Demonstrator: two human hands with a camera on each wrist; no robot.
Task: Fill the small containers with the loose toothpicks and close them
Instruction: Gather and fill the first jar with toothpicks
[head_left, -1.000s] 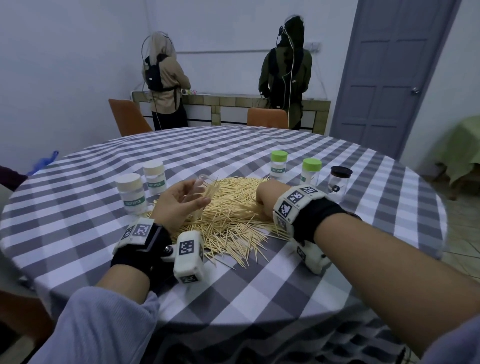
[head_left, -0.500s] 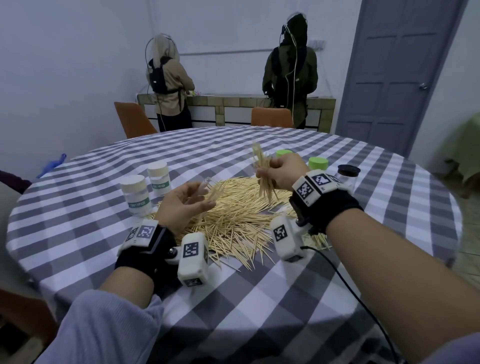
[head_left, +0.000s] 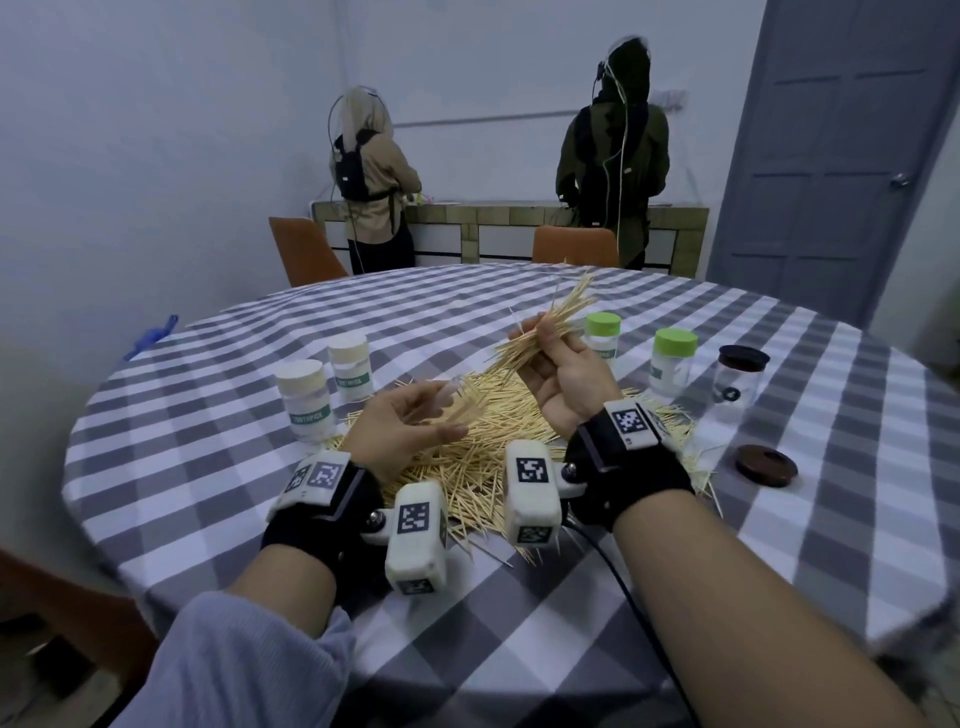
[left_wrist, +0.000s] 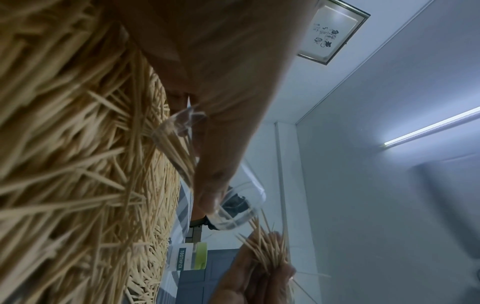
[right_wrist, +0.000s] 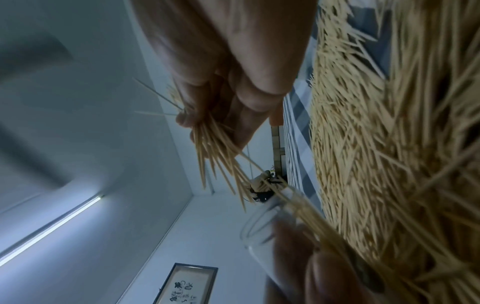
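My left hand (head_left: 441, 410) holds a clear lidless container (head_left: 460, 397) tilted on its side above the toothpick pile (head_left: 493, 457). A few toothpicks lie inside the container (left_wrist: 233, 205), its mouth toward my other hand. Just right of it and higher, my right hand (head_left: 535, 338) pinches a bundle of toothpicks (head_left: 550, 325), which slants down-left toward the container's mouth. In the right wrist view the bundle (right_wrist: 215, 148) fans out just short of the clear container (right_wrist: 262, 230).
Two beige-lidded containers (head_left: 306, 400) (head_left: 350, 364) stand left of the pile. Two green-lidded ones (head_left: 602, 335) (head_left: 672, 361) and a black-lidded clear jar (head_left: 740, 379) stand to the right. A loose dark lid (head_left: 766, 465) lies on the checked tablecloth (head_left: 571, 597). Two people stand at the far counter.
My right hand left the pile with a pinched bundle of toothpicks, rose, and turned it toward the container. The left hand has kept hold of the container with little movement.
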